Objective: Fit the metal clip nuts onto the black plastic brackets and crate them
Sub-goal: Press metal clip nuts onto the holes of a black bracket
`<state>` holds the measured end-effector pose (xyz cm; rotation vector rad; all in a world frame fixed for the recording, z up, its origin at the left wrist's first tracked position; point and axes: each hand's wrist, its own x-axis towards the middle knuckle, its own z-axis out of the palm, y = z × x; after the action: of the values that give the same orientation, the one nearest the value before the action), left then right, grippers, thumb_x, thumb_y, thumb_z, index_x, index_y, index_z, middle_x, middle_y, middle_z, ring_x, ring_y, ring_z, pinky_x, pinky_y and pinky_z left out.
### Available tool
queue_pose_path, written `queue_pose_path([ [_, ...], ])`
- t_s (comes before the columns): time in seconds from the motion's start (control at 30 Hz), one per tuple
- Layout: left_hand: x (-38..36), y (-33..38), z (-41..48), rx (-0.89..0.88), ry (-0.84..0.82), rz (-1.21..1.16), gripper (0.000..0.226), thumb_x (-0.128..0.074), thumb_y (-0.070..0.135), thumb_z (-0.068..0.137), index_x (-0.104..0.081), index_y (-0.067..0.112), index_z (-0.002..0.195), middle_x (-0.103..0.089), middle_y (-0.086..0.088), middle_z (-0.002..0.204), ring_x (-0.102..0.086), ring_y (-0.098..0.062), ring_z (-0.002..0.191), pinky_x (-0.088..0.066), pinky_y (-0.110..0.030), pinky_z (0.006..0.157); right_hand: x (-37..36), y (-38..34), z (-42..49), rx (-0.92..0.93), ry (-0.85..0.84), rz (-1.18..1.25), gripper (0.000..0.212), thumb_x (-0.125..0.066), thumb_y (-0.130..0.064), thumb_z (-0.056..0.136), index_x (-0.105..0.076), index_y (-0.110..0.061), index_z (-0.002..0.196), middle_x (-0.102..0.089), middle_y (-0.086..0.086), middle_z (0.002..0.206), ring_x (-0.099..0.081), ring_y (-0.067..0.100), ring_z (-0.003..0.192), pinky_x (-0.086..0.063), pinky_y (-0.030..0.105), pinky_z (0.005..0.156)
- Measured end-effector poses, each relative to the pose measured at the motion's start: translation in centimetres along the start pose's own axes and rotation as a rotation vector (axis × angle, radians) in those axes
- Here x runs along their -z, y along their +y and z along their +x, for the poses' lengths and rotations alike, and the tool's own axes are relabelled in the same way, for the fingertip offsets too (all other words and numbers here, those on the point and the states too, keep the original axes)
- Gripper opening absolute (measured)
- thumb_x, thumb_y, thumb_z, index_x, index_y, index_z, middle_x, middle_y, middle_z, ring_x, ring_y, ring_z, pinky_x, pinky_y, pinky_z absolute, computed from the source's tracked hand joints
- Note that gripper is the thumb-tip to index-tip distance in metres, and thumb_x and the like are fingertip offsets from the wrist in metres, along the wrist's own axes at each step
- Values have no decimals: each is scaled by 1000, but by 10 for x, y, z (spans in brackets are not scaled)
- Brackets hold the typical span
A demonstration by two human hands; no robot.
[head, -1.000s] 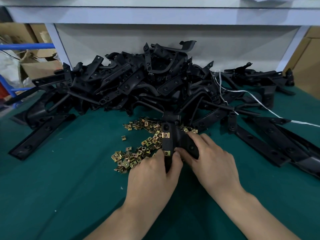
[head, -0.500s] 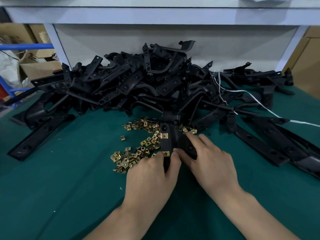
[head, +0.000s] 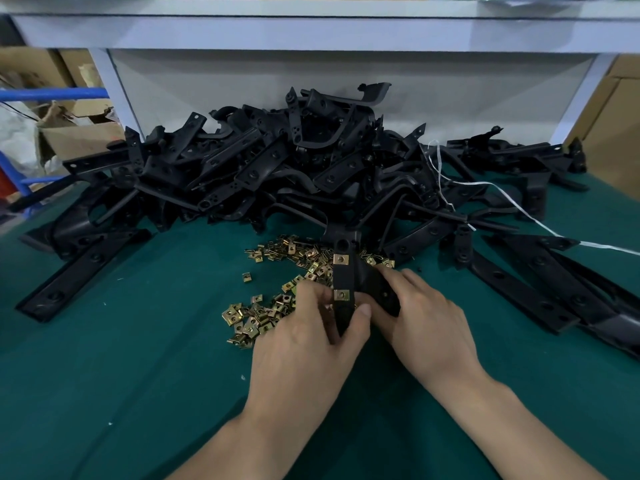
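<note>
Bracket (head: 343,277) with two clips (head: 340,259) fitted, gripped by left hand (head: 304,344) and right hand (head: 426,320). Loose clips (head: 249,320) on bench (head: 104,375) left of hands; heap (head: 277,174) beyond awaits fitting. No crate visible.

- The left hand (head: 308,344) is reaching in from the bottom edge with its back facing up.
- The bare left forearm (head: 239,441) is slanting up and to the right behind it.
- The left fingers (head: 310,294) are curling down at the left side of the black bracket (head: 343,277), and the left thumb (head: 360,311) is pressing on its right edge, so this hand is gripping it.
- The right hand (head: 429,327) is lying just beside the left, back up.
- The bare right forearm (head: 519,427) is running off toward the lower right.
- The right fingers (head: 401,277) are bending over the bracket's right part and holding it.
- The two hands are touching at the thumb side.
</note>
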<state>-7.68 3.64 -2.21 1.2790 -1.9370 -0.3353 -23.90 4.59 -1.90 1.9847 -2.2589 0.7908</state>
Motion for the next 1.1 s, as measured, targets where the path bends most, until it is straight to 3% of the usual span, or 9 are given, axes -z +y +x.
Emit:
queue_pose_path([
  [0.17,1,4,0,11,15,-16,39,-48,71,83,-22,47,100,-54,25,73,-62,-3,55,-48,-21,47,-2,0,1,-40,-1,-2,77,-18,-79,80,-51,-38,136,-56,-17,107,-65,21,94,-37,32,65],
  [0.37,-7,1,0,161,-21,-270,28,-62,61,82,-41,47,94,-63,25,79,-62,9,83,-50,-17,68,0,-2,0,-47,9,-19,71,-22,-78,83,-52,-38,133,-57,-15,106,-65,22,91,-40,33,64],
  [0.5,-8,2,2,205,9,-380,24,-67,52,85,-46,45,95,-60,41,100,-67,7,81,-50,-11,69,0,-8,-2,-55,47,7,63,-33,-73,87,-55,-34,131,-58,-13,101,-66,24,86,-40,33,61],
  [0.6,-8,1,4,200,20,-392,23,-68,48,87,-47,44,94,-60,44,98,-67,7,78,-50,-12,68,1,-13,-3,-56,75,18,58,-41,-68,90,-57,-31,131,-60,-13,101,-66,25,82,-37,31,60],
  [0.77,-2,-1,4,103,-21,-443,29,-58,65,85,-48,47,106,-65,34,102,-66,2,87,-50,-16,70,6,-12,-4,-26,37,6,70,-20,-70,88,-52,-29,135,-59,-11,108,-67,26,84,-37,32,59],
  [0.9,6,-2,3,-103,-60,-466,36,-37,64,101,-36,49,134,-59,23,123,-59,-6,116,-45,-15,90,14,-8,-5,71,-65,-52,81,-2,-74,82,-41,-35,141,-59,-15,117,-67,21,93,-42,34,63],
  [0.97,7,-4,4,-173,-27,-487,44,-29,57,105,-38,36,143,-53,17,133,-53,-13,127,-42,-21,101,17,-7,-7,88,-49,64,69,-10,-73,86,-53,-36,125,-64,-16,104,-66,17,87,-49,36,66],
  [1.03,7,-7,7,-221,12,-495,48,-24,51,108,-41,26,145,-48,10,143,-47,-20,136,-38,-23,106,18,-5,-9,61,-18,256,53,-21,-73,93,-56,-32,90,-62,-12,73,-61,11,65,-46,32,59],
  [1.1,9,-8,11,-199,29,-482,42,-27,43,109,-40,29,146,-45,11,145,-44,-19,139,-38,-21,107,23,-7,-9,-42,-148,638,64,-27,-75,94,-62,-24,80,-62,-2,59,-59,9,51,-45,24,53],
])
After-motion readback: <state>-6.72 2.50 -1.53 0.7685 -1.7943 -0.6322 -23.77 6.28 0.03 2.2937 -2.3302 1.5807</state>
